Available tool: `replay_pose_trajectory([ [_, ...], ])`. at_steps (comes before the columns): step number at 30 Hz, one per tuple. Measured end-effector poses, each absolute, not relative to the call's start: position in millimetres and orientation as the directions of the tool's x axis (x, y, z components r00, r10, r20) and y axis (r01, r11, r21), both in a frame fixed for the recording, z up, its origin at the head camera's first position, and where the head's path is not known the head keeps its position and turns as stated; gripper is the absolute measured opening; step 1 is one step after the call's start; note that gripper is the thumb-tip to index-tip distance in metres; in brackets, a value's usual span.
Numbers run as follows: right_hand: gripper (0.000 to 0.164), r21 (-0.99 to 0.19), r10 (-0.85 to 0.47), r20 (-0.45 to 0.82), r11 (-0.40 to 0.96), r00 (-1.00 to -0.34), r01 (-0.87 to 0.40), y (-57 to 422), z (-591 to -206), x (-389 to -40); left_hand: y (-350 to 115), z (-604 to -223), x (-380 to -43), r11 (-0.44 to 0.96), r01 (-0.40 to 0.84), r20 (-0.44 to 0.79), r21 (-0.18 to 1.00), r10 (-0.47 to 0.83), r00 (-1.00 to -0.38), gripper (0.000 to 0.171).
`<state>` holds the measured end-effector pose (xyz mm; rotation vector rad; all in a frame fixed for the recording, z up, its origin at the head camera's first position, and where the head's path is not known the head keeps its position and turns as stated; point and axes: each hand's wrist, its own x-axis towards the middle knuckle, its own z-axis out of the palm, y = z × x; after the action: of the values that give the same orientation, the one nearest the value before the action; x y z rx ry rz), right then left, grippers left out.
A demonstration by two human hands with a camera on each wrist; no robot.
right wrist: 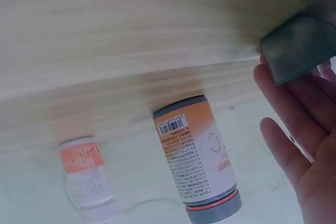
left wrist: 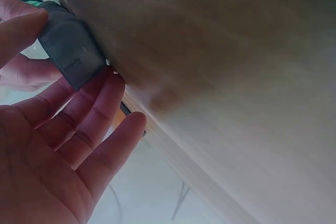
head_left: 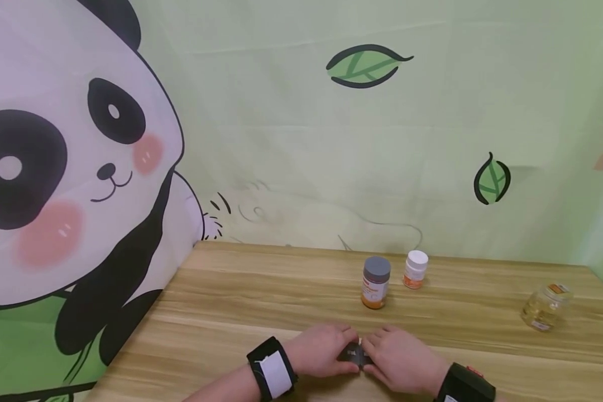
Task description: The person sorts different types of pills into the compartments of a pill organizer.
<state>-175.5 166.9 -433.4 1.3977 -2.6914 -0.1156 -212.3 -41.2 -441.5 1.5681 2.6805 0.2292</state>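
A small dark grey case-like object [head_left: 352, 353] with faint pale print lies at the table's front, between the two hands; its exact kind is unclear. My left hand [head_left: 319, 350] holds its left end, thumb on the near side and fingers on the far side. From the right, my right hand [head_left: 404, 358] grips the other end in the same way, covering much of it. The left wrist view shows the dark case's smooth side [left wrist: 73, 48] against the fingers. In the right wrist view its other end [right wrist: 296, 51] shows beside the right fingers.
Beyond the hands stands an orange-and-white bottle with a grey lid [head_left: 376, 283]. A smaller white bottle [head_left: 415, 269] with an orange band is just behind it, to the right. Further right sits a clear jar [head_left: 545, 310]. A panda-printed cloth [head_left: 281, 111] hangs behind the wooden table [head_left: 231, 290].
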Motion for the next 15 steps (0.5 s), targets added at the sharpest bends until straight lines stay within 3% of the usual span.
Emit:
replay_pose_trajectory([
  [8,0.025,0.071,-0.82,0.122,0.568,-0.558,-0.82,168,-437,-179,-43,-444,-213,0.48,0.869,0.064,0.116,0.87,-0.489,0.035],
  [15,0.023,-0.115,-0.75,0.154,0.633,-0.643,-0.765,173,-435,-186,-43,-440,-212,0.483,0.868,0.07,0.113,0.868,-0.492,0.037],
])
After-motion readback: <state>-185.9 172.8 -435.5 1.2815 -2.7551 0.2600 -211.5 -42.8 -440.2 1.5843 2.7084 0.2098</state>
